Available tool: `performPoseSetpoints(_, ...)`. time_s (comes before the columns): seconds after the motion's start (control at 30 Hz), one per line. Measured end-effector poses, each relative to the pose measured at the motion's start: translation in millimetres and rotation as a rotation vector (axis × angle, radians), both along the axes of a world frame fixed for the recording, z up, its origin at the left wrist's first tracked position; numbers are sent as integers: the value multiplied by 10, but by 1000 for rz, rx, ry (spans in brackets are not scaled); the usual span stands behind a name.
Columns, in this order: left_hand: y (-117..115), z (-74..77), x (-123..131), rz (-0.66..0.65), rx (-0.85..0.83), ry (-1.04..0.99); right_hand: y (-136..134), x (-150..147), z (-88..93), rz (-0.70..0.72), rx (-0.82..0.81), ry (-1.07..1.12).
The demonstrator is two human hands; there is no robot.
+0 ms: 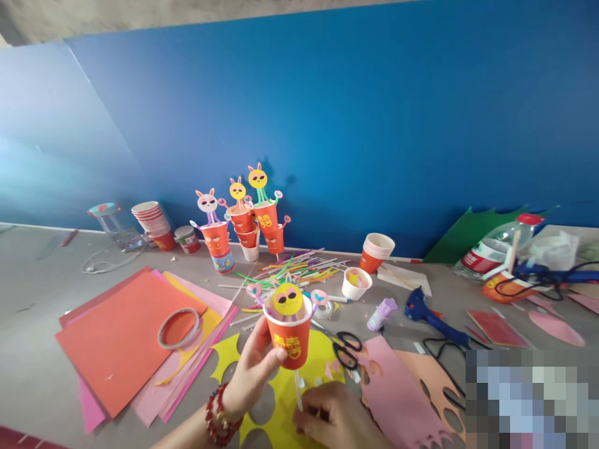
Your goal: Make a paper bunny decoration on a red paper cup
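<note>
A red paper cup (pixel 296 340) with gold characters is held upright by my left hand (pixel 259 362), its fingers wrapped round the cup's left side. A yellow bunny face (pixel 287 300) shows at the rim, with pink round paws on purple stems at both sides. Below the cup, my right hand (pixel 334 415) pinches a white stick (pixel 298 388) that comes out of the cup's bottom. Yellow paper (pixel 276 405) with round holes lies beneath both hands. Black-handled scissors (pixel 347 350) rest just behind my right hand.
Finished bunny cups (pixel 215 240) stand by the blue wall. Coloured sticks (pixel 299 271) lie behind the held cup. Orange sheets (pixel 121 337) and a tape roll (pixel 178 328) are left; a glue stick (pixel 381 313), glue gun (pixel 435 321), pink paper (pixel 397 393) and bottle (pixel 496 249) are right.
</note>
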State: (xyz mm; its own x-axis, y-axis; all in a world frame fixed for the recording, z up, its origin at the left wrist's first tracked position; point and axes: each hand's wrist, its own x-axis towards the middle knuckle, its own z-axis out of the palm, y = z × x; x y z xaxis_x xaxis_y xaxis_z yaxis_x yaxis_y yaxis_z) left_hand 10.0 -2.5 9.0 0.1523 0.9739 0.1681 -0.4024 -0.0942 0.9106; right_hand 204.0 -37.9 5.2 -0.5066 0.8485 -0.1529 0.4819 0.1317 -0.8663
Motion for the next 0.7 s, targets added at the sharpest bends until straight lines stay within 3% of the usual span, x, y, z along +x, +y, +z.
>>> performPoseSetpoints(0.27,-131,-18,199,-235,19,33,46,10,-201,-226,-24,230)
performPoseSetpoints(0.37,-94,-26,178,-184,5,27,35,8,-172,-185,-31,177)
performPoseSetpoints(0.57,43,70,14,38,-21,-30,1,-5,19,-35,-65,64)
performPoseSetpoints(0.7,10,94,35,-2,-6,8,13,-4,-12,-58,8,66)
